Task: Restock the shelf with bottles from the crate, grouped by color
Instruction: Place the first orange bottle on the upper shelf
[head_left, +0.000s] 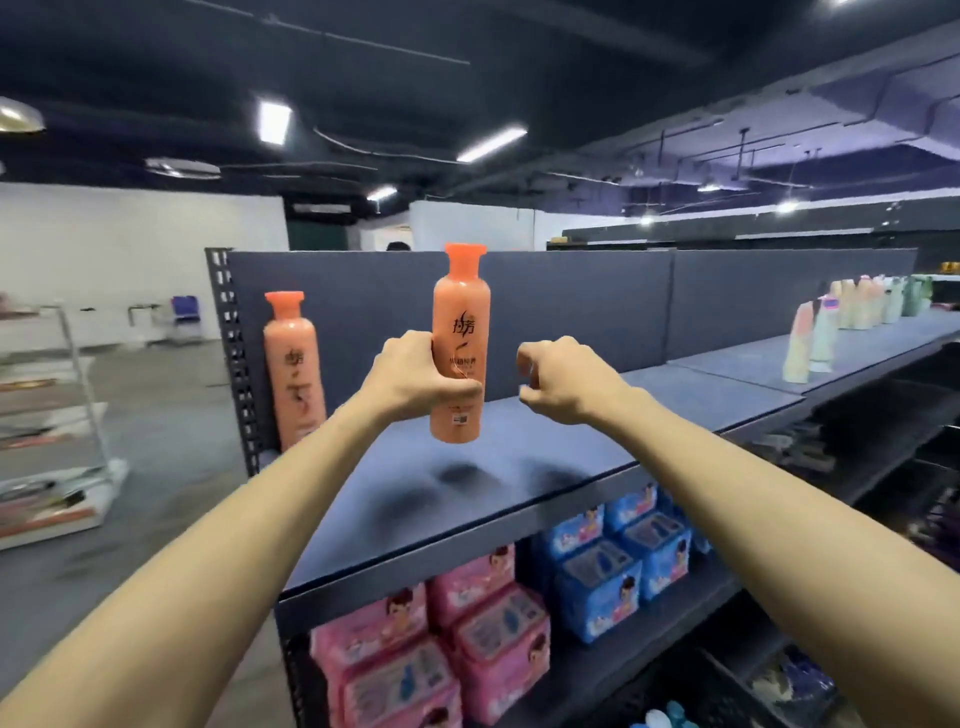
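The left hand grips an orange shampoo bottle round its lower body, upright and lifted clear above the top shelf. The right hand, fingers curled on nothing, hovers just beside it, not touching. A second orange bottle stands at the shelf's left end.

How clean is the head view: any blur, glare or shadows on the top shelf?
Head view: the orange bottle in the left grip is sharp, label legible; the far bottles at right are blurred; the wide lens bends the shelf edge; soft shadows lie on the shelf below the bottle; no hard glare there.
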